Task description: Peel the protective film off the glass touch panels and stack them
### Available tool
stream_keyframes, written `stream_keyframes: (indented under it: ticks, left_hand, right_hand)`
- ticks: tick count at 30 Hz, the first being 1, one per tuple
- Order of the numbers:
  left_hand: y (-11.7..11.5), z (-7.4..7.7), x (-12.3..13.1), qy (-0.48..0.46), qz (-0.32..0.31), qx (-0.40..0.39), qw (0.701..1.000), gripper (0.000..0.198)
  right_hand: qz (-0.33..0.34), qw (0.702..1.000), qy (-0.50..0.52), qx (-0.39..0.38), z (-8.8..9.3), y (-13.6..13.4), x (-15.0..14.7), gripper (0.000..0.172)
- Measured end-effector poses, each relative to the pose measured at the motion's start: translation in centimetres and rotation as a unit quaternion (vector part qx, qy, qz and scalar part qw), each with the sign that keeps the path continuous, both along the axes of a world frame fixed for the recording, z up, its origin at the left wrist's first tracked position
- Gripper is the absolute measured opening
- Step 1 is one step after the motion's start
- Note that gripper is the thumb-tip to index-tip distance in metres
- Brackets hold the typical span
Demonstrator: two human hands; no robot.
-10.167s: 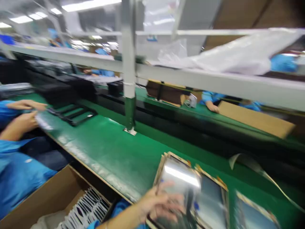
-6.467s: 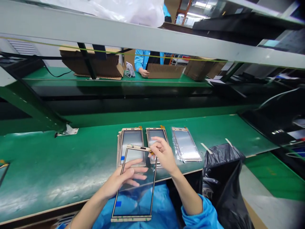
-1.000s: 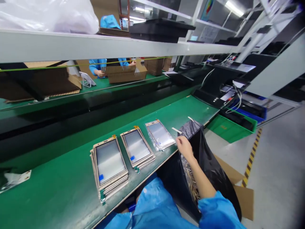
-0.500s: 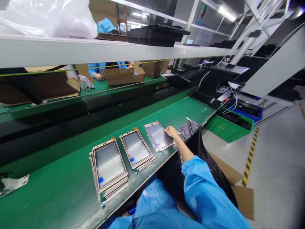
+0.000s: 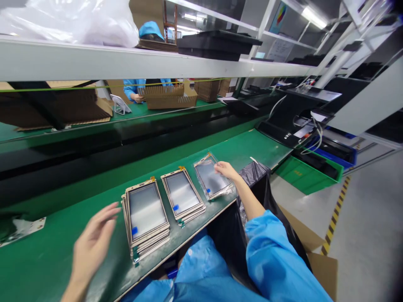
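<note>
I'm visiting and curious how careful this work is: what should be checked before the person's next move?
1. Right hand at the rightmost panel: ok, it touches the right edge.
2. Grip firm: cannot tell, the hand's underside is hidden.
3. Left hand free: ok, it looks empty, left of the tallest stack.
4. Tallest stack squared up: not ok, its edges are uneven.
5. Middle stack apart from the tallest: ok, green tabletop shows between.

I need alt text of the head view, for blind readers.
A person's right hand holds a framed panel at a green workbench. The left hand, open, hovers beside a taller stack of panels; a shorter stack lies between the hands.
</note>
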State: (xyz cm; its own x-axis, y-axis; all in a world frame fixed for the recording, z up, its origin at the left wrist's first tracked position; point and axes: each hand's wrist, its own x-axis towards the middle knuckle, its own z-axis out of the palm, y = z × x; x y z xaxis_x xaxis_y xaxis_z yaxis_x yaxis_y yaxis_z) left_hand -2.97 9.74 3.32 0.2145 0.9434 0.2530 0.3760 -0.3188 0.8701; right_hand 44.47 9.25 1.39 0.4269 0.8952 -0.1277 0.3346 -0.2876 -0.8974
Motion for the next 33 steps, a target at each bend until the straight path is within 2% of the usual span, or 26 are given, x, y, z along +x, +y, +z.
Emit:
stream_keyframes:
  ticks: [2,4,5,7,9,10,12,13,15,16,18,20,22,25,29,33]
  left_hand:
    - [-0.5,-0.6,3.9,-0.081,-0.082,-0.109,0.987,0.035]
    - [-1.2,-0.7,7.7,-0.184,-0.151,-0.183,0.954,0.051]
    - [-1.6,-0.6,9.2,-0.236,-0.191,-0.227,0.926,0.058]
    - [-2.6,-0.4,11.4,-0.340,-0.255,-0.315,0.848,0.066]
    - [-3.6,-0.4,12.1,-0.414,-0.273,-0.381,0.781,0.064]
    - [-4.1,-0.4,12.0,-0.434,-0.262,-0.401,0.763,0.061]
    - [-5.1,-0.5,10.9,-0.442,-0.221,-0.421,0.761,0.054]
    - [-5.6,-0.6,10.1,-0.436,-0.201,-0.425,0.768,0.052]
    - [-6.4,-0.6,8.5,-0.416,-0.181,-0.429,0.781,0.051]
    - [-6.7,-0.6,7.7,-0.408,-0.179,-0.430,0.785,0.052]
    - [-7.1,-0.5,6.6,-0.398,-0.177,-0.428,0.792,0.053]
    - [-7.5,-0.4,6.0,-0.394,-0.178,-0.418,0.799,0.054]
    - [-7.8,-0.3,5.8,-0.391,-0.187,-0.409,0.803,0.052]
    - [-8.1,-0.2,5.7,-0.389,-0.205,-0.400,0.804,0.050]
    - [-8.4,-0.3,5.6,-0.384,-0.225,-0.394,0.804,0.047]
    - [-8.6,-0.3,5.6,-0.382,-0.232,-0.399,0.801,0.044]
  right_hand:
    - [0.005,0.998,0.007,0.062,2.1,-0.8,-1.6,0.025]
    - [0.025,0.994,0.020,0.109,3.9,-2.0,-4.2,0.026]
    - [0.037,0.991,0.032,0.125,4.4,-2.8,-6.0,0.026]
    - [0.057,0.985,0.074,0.147,4.5,-4.5,-10.3,0.027]
    - [0.051,0.973,0.154,0.165,3.5,-6.1,-14.6,0.026]
    - [0.052,0.967,0.185,0.167,2.9,-6.8,-16.4,0.026]
    - [0.077,0.963,0.204,0.160,1.8,-7.7,-18.7,0.022]
    - [0.091,0.966,0.176,0.165,1.5,-7.8,-19.2,0.019]
    - [0.104,0.971,0.055,0.209,1.7,-7.3,-19.3,0.016]
    - [0.102,0.963,-0.025,0.247,2.1,-6.9,-19.0,0.018]
    - [0.108,0.925,-0.170,0.321,3.6,-6.0,-18.4,0.023]
    - [0.145,0.887,-0.256,0.357,5.5,-5.2,-18.1,0.023]
    - [0.183,0.868,-0.291,0.358,7.0,-4.6,-18.2,0.023]
    - [0.206,0.868,-0.300,0.338,8.2,-4.1,-18.6,0.026]
    - [0.252,0.853,-0.323,0.324,8.1,-3.6,-19.1,0.027]
    - [0.288,0.831,-0.343,0.331,7.7,-3.0,-19.9,0.020]
